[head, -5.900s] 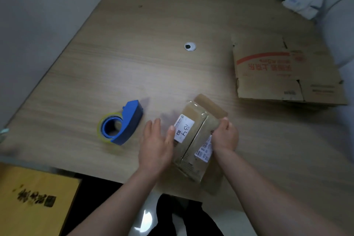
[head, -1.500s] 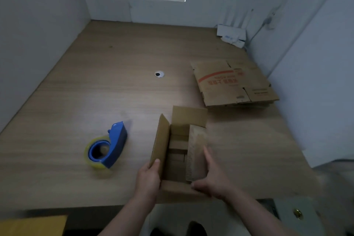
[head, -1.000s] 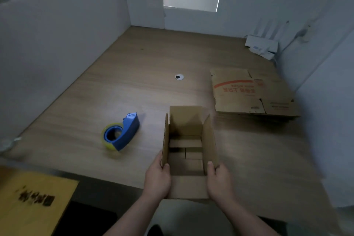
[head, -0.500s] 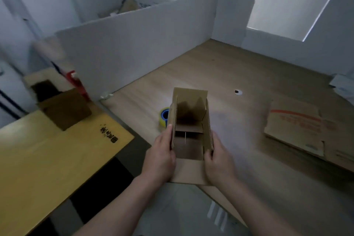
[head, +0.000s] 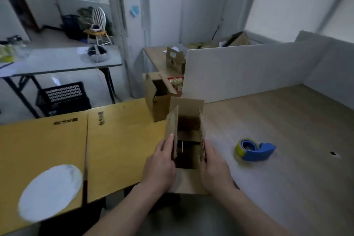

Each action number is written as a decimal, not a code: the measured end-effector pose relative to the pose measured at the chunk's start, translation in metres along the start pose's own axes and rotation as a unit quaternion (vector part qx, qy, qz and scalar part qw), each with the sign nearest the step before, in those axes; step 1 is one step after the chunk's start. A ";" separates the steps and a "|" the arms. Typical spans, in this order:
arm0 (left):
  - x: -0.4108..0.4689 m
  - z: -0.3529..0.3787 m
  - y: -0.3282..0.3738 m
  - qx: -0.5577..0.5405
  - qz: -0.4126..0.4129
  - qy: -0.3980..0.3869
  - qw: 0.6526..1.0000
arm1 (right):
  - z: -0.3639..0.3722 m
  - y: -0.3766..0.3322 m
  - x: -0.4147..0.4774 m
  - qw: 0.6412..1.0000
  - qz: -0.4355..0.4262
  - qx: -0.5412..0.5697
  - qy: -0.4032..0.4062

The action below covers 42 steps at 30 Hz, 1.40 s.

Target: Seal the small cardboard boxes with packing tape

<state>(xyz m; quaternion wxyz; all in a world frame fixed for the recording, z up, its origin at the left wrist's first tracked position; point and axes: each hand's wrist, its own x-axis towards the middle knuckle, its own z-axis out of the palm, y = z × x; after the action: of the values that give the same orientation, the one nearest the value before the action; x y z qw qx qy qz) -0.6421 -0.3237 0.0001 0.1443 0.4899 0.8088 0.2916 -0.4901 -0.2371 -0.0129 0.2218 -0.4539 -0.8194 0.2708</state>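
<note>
Cardboard box, small and unsealed, is held between both hands at the near edge of the wooden table; whether its base rests on the table cannot be determined. Three flaps stand upright, the near flap is folded out towards the person, and the interior is dark.

Far left: a grey folding table with a black crate beneath it. Nearer, a white round plate lies on a yellow board bearing black print. A second carton, open, stands at the far end of that board, just behind the held box.

Left hand: wrapped on the box's left wall, one finger extended up along the left flap. Right hand: gripping the right wall, with its fingers against the right flap. Both forearms enter from the bottom edge.

Right of the box, apart from it, a blue tape dispenser with a yellowish roll lies on the table, untouched. Further right is a small dark hole in the tabletop. A white partition runs along the table's far side.
</note>
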 end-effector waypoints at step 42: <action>0.311 -0.028 -0.234 0.089 -0.232 0.004 0.968 | 0.269 -0.108 0.361 0.972 0.031 0.003 -0.234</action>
<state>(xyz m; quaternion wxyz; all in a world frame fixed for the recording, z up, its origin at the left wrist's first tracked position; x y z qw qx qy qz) -0.9710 -0.1426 -0.1052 0.1606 0.2982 0.9238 0.1785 -0.8980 -0.0378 -0.1035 0.0163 -0.4026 -0.8333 0.3785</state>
